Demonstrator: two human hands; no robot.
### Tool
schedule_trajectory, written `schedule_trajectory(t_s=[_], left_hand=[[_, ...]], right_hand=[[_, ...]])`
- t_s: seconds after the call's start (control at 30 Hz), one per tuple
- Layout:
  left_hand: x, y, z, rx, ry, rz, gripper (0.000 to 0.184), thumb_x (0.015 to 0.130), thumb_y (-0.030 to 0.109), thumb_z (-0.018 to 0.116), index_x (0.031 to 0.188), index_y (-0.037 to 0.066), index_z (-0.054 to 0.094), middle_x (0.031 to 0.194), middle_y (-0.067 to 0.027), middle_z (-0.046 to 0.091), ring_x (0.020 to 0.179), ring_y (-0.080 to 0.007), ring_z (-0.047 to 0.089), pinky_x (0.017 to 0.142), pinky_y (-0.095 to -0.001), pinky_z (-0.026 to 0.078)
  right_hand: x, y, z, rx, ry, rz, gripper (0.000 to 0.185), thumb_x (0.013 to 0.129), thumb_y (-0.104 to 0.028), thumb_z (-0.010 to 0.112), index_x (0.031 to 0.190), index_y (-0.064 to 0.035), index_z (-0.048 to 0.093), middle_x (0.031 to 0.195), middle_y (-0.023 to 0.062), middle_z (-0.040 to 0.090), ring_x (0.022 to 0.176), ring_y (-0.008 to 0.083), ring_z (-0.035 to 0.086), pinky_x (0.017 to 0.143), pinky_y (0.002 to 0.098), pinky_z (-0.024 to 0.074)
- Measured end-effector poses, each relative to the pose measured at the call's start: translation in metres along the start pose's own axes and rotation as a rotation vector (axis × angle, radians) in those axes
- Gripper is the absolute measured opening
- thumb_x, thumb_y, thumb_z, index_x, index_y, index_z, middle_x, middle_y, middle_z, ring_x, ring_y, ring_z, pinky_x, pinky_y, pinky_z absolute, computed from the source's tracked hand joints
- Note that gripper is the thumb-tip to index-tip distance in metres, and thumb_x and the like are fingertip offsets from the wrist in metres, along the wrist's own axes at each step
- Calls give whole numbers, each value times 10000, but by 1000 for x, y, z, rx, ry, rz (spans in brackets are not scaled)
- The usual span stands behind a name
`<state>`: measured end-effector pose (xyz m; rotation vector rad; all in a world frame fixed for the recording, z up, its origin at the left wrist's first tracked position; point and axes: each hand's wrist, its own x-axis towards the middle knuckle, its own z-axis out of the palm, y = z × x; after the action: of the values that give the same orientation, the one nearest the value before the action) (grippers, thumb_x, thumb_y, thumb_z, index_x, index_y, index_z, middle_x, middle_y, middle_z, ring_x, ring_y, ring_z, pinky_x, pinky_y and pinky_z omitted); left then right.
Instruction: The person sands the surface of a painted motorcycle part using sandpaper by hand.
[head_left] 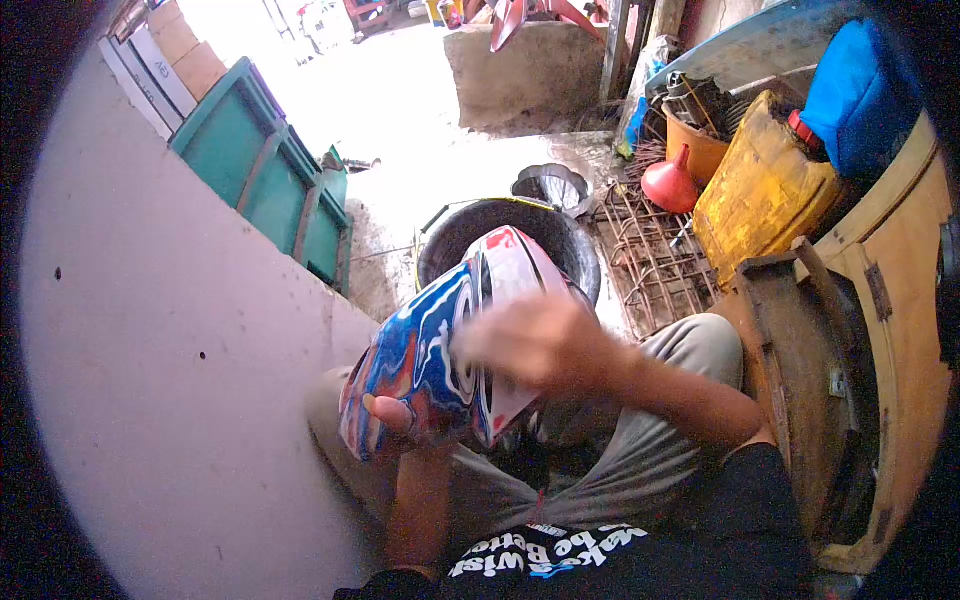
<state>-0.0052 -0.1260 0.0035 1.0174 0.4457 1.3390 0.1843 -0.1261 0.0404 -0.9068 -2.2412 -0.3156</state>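
Note:
A glossy helmet (420,330), swirled in blue, white and orange-red with a white and red section, is tilted above my lap. My left hand (390,412) grips its lower left side; the thumb shows on the shell, while the other fingers are hidden beneath. Over the white section is my right hand (545,345), its fingers curled against the surface and blurred by motion. Anything pinched under those fingertips is hidden. Just beyond the helmet stands a round black tub (450,240), partly covered by it.
A dark scalloped basin (552,187) lies behind the tub. Rusty metal grating (650,255), a red funnel (670,183), a yellow jerrycan (765,190) and a wooden frame (890,330) crowd the right. A white panel (190,350) and green crates (235,140) line the left.

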Motion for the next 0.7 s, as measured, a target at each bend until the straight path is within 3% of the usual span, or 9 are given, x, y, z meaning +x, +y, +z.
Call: schedule_trajectory(t_s=[0.1,0.13,0.17,0.27,0.37,0.4,0.53,0.63,0.7], left_hand=[[-4,-2,2,-22,-1,-5,1152,858,861,511,1515,-73,362,1482,-202,511,1289,-305,544,1129,-456,441],[-4,-3,1,-28,-9,-1,1154,857,862,511,1515,-74,361,1483,-202,510,1290,-306,543,1130,-457,441],[-8,-4,-1,-34,-12,8,1156,856,863,512,1516,-74,360,1484,-203,509,1292,-306,543,1130,-457,440],[-6,-4,-2,-20,-7,-5,1162,853,865,514,1518,-74,357,1487,-204,507,1296,-308,541,1132,-458,438],[-6,-7,3,-42,-9,-5,1168,850,868,515,1521,-74,354,1490,-204,504,1300,-309,540,1135,-459,437],[-9,-6,1,-52,-13,-4,1170,849,869,516,1521,-74,353,1492,-205,504,1301,-309,539,1135,-460,436],[-18,-4,-9,-46,-25,10,1177,845,872,518,1524,-75,349,1496,-206,501,1307,-311,537,1138,-461,434],[-11,-5,-4,-48,-27,0,1183,842,875,520,1526,-75,346,1499,-207,498,1311,-313,536,1140,-462,433],[-10,-5,-3,-61,-34,1,1187,840,876,521,1528,-75,344,1501,-207,497,1314,-314,535,1141,-463,432]], right_hand=[[-5,47,-10,-240,-137,299,220,898,-188,664,1097,-109,714,1045,61,745,938,227,720,810,412,557],[-3,32,-7,-286,-199,265,213,892,-188,668,1082,-103,713,1048,51,744,941,221,720,822,400,558],[0,12,-7,-125,-34,119,208,894,-180,668,1082,-102,715,1027,43,737,948,218,720,824,388,561],[-1,-8,1,46,44,23,193,910,-160,657,1088,-115,717,1013,46,733,960,206,723,852,394,567],[0,42,-10,-169,-27,310,232,914,-166,654,1129,-102,712,1017,74,736,968,238,716,875,426,557],[0,40,-12,-131,-116,300,243,920,-172,655,1146,-106,714,1036,69,737,972,251,711,885,437,550],[6,-10,-11,103,28,1,248,916,-179,656,1149,-124,721,1058,64,736,1038,227,717,919,391,570],[2,38,-12,-202,-112,322,251,906,-141,650,1147,-122,717,1066,63,734,1021,239,715,904,397,572],[-2,40,-11,-168,-53,245,265,881,-130,670,1141,-104,716,1068,69,733,1012,236,713,897,393,571]])
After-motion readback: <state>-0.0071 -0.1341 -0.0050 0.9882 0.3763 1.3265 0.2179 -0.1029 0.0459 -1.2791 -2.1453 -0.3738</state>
